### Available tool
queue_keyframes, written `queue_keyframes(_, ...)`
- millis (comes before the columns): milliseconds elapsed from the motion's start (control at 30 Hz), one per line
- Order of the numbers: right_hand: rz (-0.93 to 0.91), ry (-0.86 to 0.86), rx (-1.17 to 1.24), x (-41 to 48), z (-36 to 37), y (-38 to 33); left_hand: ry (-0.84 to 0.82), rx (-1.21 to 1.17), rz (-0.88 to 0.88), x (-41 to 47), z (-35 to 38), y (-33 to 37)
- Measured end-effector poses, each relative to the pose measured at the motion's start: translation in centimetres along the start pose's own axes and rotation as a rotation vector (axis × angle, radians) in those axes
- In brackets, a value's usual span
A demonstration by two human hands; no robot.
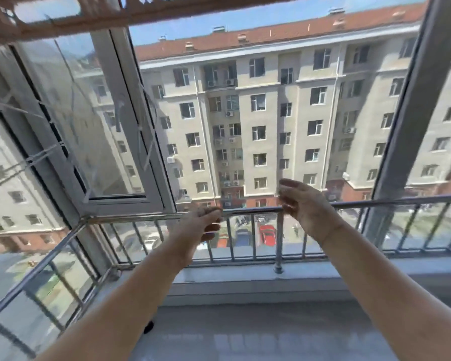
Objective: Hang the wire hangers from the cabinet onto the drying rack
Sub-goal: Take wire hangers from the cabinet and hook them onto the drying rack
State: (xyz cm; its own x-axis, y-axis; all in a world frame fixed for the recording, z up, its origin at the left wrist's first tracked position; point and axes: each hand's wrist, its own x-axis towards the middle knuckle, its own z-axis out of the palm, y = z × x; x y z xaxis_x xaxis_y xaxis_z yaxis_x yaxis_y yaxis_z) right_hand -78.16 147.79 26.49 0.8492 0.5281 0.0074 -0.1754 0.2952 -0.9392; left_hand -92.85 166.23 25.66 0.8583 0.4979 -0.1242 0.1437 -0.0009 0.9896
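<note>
A brown perforated drying rack bar [94, 16] runs across the top of the view. Below it, thin white wire hangers [41, 156] show blurred in front of the left window pane, and further white wire [147, 142] crosses the open sash. My left hand [206, 224] is raised before the balcony railing with its fingers loosely curled and nothing visible in it. To the right and slightly higher is my right hand [300, 201], its fingers relaxed and also holding nothing. The cabinet is out of view.
An open window sash [130, 126] swings inward at the left. A steel railing [375, 203] runs along the sill and turns the corner at the left [44, 259]. A grey window post [406, 108] stands at the right, with an apartment block outside.
</note>
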Motion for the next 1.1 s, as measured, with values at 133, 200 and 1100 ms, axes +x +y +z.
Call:
queue_keyframes(133, -0.081, 0.140, -0.156, -1.4, -8.9, -0.7, -0.172, 0.051, 0.046, 2.1, 8.7, -0.1)
queue_keyframes(200, -0.112, 0.211, -0.218, -2.6, -13.8, -1.5, -0.261, 0.080, 0.072, 2.7, 13.8, -0.1)
queue_keyframes(1100, -0.110, 1.134, -0.516, -27.0, -70.2, -14.1, -1.188, 0.277, 0.143, -3.2, 81.7, -2.8)
